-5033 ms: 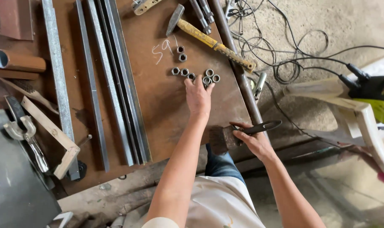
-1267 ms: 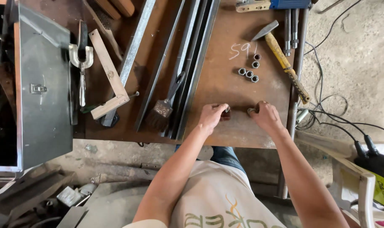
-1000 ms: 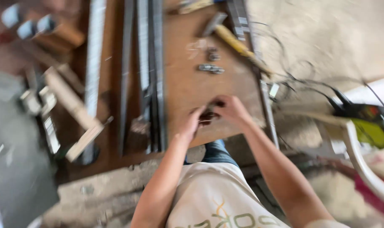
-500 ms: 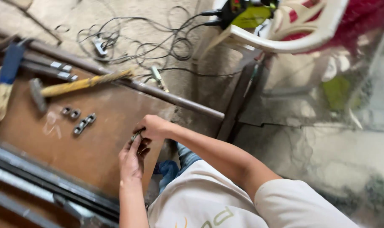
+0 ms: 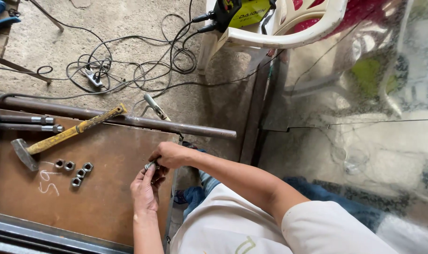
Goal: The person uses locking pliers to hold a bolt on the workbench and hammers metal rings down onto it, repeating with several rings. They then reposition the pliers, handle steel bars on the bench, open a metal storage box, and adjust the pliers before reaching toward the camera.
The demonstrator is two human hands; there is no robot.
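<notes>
Both my hands meet over the right edge of a rusty brown metal table (image 5: 105, 202). My left hand (image 5: 145, 190) and my right hand (image 5: 169, 155) pinch a small grey metal piece (image 5: 151, 165) between their fingertips; it looks like a nut or short bolt, mostly hidden by the fingers. Several loose steel nuts (image 5: 75, 171) lie on the tabletop to the left of my hands, beside white chalk marks (image 5: 48, 182).
A yellow-handled hammer (image 5: 65, 135) lies on the table's far side by a long rusty pipe (image 5: 129, 121). Tangled cables (image 5: 129, 66) and a power strip (image 5: 92, 76) cover the concrete floor. A white plastic chair (image 5: 280, 33) carries a yellow-green machine (image 5: 244, 10).
The view has swung from the table's left part to its right edge and the floor. My hands left the tabletop and came together on the small metal piece.
</notes>
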